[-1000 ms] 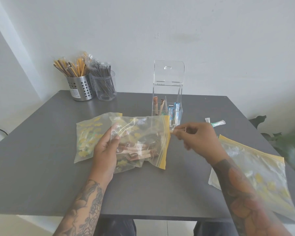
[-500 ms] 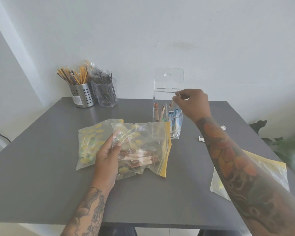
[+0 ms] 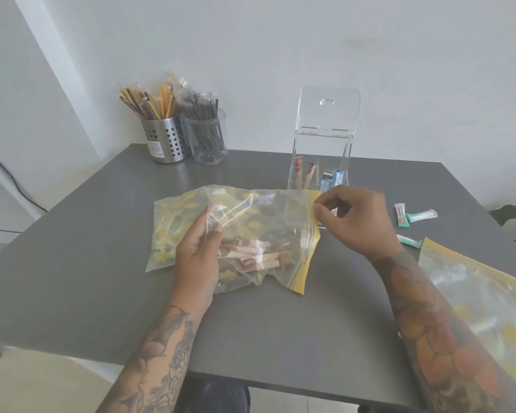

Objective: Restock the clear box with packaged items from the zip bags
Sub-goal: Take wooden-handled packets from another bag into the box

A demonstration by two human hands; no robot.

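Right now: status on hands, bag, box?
Left hand grips zip bag. Right hand pinches its yellow seal. Clear box lid up, nothing blocking.

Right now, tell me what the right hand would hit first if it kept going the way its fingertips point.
The right hand points leftward into the zip bag whose yellow edge it pinches; it would probably meet the brown packets inside first, though depth is unclear.

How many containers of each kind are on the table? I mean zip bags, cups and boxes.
Zip bags: 3, one under the left hand, one behind it, one at the right edge
Cups: 2, metal, clear
Clear box: 1
Total: 6
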